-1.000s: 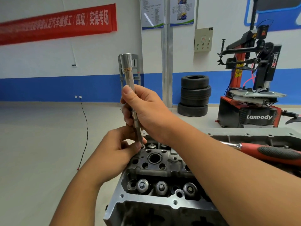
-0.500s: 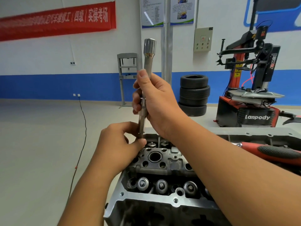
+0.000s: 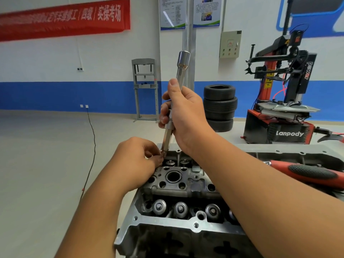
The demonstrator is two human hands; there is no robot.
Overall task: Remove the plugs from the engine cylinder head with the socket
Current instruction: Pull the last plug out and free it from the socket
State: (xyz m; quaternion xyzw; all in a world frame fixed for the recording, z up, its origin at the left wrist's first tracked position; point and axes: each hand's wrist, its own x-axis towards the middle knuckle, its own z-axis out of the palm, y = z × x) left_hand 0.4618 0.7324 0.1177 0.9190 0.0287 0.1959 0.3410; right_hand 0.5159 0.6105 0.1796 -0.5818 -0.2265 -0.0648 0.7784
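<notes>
2 hands work above the cylinder head [image 3: 176, 185] at 6 o'clock. Right hand [image 3: 183, 116] grips the long socket [image 3: 183, 59], tilted toward 1 o'clock; left hand [image 3: 138, 161] pinches its lower tip at the head's far edge. At 3 o'clock lies a red-handled tool [image 3: 309, 173].

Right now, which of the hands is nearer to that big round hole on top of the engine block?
Left. The left hand sits just up-left of the round hole, pinching the tool's lower tip; the right hand grips the socket tool higher above it.
</notes>
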